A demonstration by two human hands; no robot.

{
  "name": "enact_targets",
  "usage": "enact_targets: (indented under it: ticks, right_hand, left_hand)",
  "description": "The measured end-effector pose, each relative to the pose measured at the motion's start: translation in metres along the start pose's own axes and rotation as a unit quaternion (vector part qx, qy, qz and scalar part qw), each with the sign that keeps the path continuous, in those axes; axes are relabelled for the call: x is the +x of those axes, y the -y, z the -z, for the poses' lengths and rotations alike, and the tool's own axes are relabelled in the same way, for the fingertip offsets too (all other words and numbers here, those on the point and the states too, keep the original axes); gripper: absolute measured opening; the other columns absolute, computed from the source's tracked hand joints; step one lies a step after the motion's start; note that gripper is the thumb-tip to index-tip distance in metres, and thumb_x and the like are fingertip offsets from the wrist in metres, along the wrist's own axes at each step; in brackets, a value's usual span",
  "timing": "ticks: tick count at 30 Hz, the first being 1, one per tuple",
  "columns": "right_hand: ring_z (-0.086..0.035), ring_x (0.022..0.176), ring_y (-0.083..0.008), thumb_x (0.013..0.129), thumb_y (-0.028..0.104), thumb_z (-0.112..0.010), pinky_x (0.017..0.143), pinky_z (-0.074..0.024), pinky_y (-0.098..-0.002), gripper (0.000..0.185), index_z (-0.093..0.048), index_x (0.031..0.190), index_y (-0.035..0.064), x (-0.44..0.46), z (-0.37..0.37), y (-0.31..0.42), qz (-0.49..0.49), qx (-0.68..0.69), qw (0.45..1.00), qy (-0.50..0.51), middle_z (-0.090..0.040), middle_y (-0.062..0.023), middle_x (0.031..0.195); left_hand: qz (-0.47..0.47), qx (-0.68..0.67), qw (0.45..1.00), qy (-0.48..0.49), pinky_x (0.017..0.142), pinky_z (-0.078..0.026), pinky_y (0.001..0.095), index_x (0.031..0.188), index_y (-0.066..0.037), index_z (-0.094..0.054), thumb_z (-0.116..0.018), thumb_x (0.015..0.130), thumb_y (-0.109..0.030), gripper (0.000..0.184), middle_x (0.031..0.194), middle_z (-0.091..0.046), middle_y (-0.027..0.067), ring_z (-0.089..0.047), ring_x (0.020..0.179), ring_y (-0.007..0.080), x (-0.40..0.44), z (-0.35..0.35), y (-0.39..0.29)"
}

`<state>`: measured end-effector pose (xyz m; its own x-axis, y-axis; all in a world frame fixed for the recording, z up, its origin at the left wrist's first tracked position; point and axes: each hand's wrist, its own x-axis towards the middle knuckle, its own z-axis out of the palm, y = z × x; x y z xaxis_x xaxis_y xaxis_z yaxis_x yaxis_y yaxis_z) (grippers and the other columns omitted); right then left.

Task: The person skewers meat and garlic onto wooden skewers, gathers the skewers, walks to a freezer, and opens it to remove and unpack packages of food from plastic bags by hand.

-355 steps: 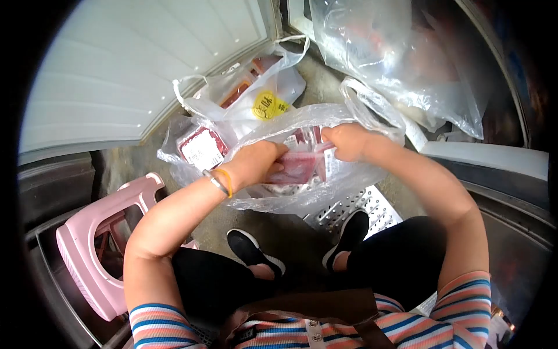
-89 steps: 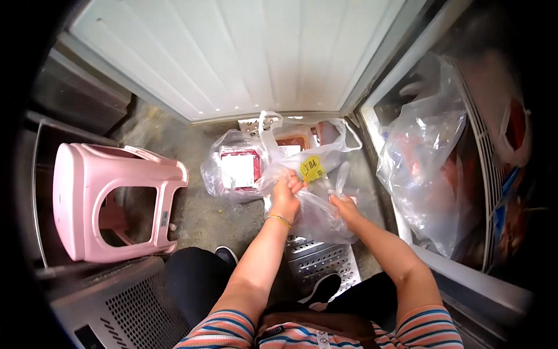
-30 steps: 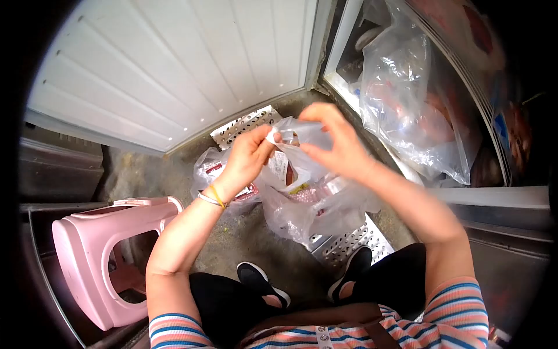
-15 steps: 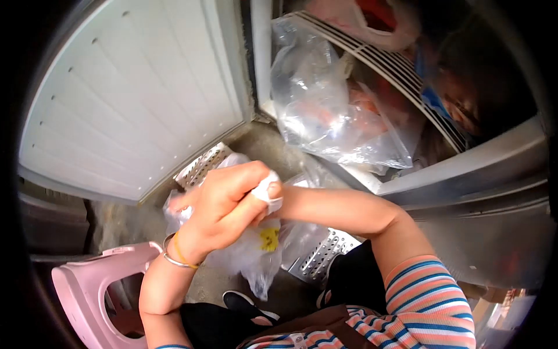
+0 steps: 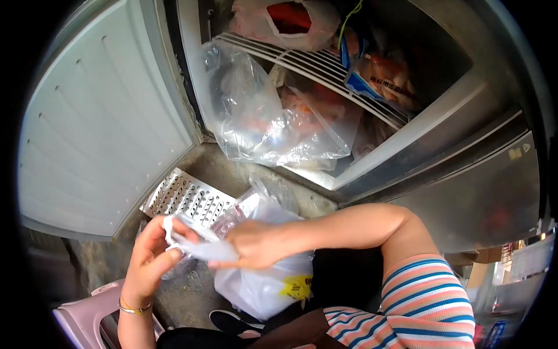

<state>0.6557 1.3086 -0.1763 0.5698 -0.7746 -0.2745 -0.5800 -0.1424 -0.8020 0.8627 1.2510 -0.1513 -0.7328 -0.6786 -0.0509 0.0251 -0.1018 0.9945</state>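
A white plastic bag (image 5: 256, 294) with a yellow print hangs low in front of my legs. My left hand (image 5: 150, 256) is closed on one of its twisted handles, with a loop of white film over the fingers. Bent across from the right, my right hand (image 5: 250, 243) grips the stretched film near the bag's top; its fingertips are partly hidden. Behind the bag lies clear plastic packaging (image 5: 232, 218) with something dark pinkish inside, which I cannot make out.
An open white door (image 5: 104, 128) stands left of a refrigerated cabinet. Inside, a large clear bag (image 5: 279, 125) bulges below a wire shelf (image 5: 314, 70) holding several bagged goods. A perforated metal step (image 5: 186, 198) and a pink stool (image 5: 87, 314) are on the floor side.
My hands were crossed close together over the bag; now they are apart, stretching its film between them. The view has shifted, showing more of the cabinet.
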Motion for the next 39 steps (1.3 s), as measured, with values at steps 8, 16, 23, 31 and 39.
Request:
enact_targets:
  ticks: [8,16,23,31,39]
  right_hand:
    - [-0.057,0.064,-0.0285,0.092,0.037,-0.044,0.062,-0.0462,-0.0375,0.04,-0.059,0.084,0.0,-0.013,0.03,-0.024,-0.088,-0.059,0.959,-0.262,-0.057,-0.0165,0.067]
    - [-0.049,0.06,-0.02,0.093,0.041,-0.043,0.057,-0.041,-0.0347,0.051,-0.052,0.069,-0.0027,-0.008,0.048,-0.024,-0.065,-0.021,0.929,-0.363,-0.05,-0.0079,0.059]
    - [-0.054,0.068,-0.0271,0.092,0.048,-0.038,0.064,-0.0435,-0.0388,0.054,-0.055,0.077,-0.0019,0.006,0.029,-0.035,-0.097,-0.08,0.97,-0.207,-0.054,-0.0168,0.069]
    - [-0.045,0.064,-0.014,0.093,0.041,-0.044,0.061,-0.0389,-0.029,0.049,-0.053,0.068,0.0001,0.001,0.043,-0.038,-0.075,-0.056,0.906,-0.413,-0.049,-0.005,0.065]
    - [-0.038,0.059,-0.0082,0.094,0.042,-0.043,0.056,-0.0327,-0.0225,0.05,-0.042,0.06,0.0048,0.017,0.054,-0.027,-0.024,0.04,0.856,-0.514,-0.041,0.0011,0.059]
  left_hand:
    - [0.232,0.46,0.845,0.144,0.066,-0.048,0.0389,0.134,-0.01,-0.03,-0.058,0.076,-0.057,0.08,0.085,-0.063,0.017,-0.063,0.076,0.0322,-0.04,0.01,0.066]
    - [0.081,0.579,0.811,0.022,0.067,-0.046,0.0404,0.094,-0.004,-0.06,-0.059,0.078,-0.048,0.047,0.087,-0.055,0.0181,-0.056,0.08,0.0333,-0.045,0.027,0.128]
    - [0.096,0.323,0.908,-0.251,0.063,-0.047,0.0288,0.092,0.0,-0.057,-0.068,0.078,-0.02,0.026,0.089,-0.059,0.0064,-0.056,0.077,0.0127,-0.031,0.046,0.144]
    - [0.236,0.235,0.926,0.177,0.057,-0.044,0.0278,0.08,-0.004,-0.052,-0.064,0.081,-0.014,0.015,0.064,-0.055,0.0032,-0.056,0.062,0.0096,-0.076,0.009,0.081]
    - [0.279,0.228,0.932,0.023,0.057,-0.043,0.0291,0.099,-0.009,-0.057,-0.048,0.084,-0.003,0.019,0.061,-0.053,0.0108,-0.055,0.06,0.0144,-0.087,0.006,0.074]
